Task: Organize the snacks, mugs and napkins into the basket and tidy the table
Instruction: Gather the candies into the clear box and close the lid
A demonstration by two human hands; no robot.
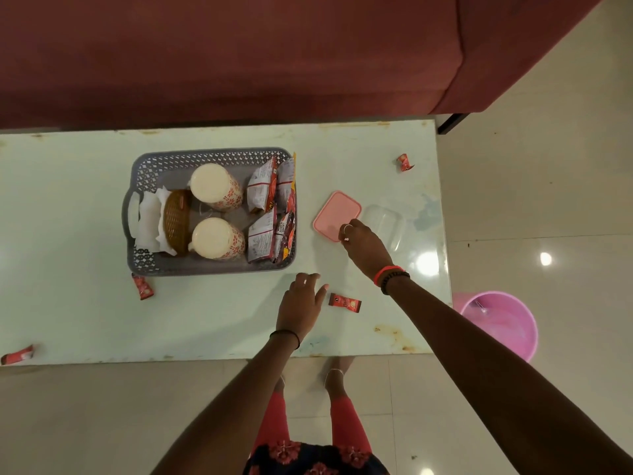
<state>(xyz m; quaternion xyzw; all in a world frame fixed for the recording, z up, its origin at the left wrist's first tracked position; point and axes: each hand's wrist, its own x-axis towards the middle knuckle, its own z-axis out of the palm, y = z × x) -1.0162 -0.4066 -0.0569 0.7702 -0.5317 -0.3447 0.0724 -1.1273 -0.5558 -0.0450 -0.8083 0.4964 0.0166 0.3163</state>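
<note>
Right hand (pixel 364 245) touches pink lid (pixel 335 214) (basket (pixel 144 258) packed).

A pale green glossy tabletop (pixel 85 313) with rust-stained edges spans the middle of the frame. On it, left of centre, sits a grey perforated plastic basket (pixel 212 153). Right of that lie a pink rectangular plastic lid (pixel 334 210) and a clear plastic container (pixel 385 221), touching. Small red wrappers lie scattered: upper right (pixel 404 162), below centre (pixel 344 303), just under the basket (pixel 143 286), and far lower left (pixel 17 354).
</note>
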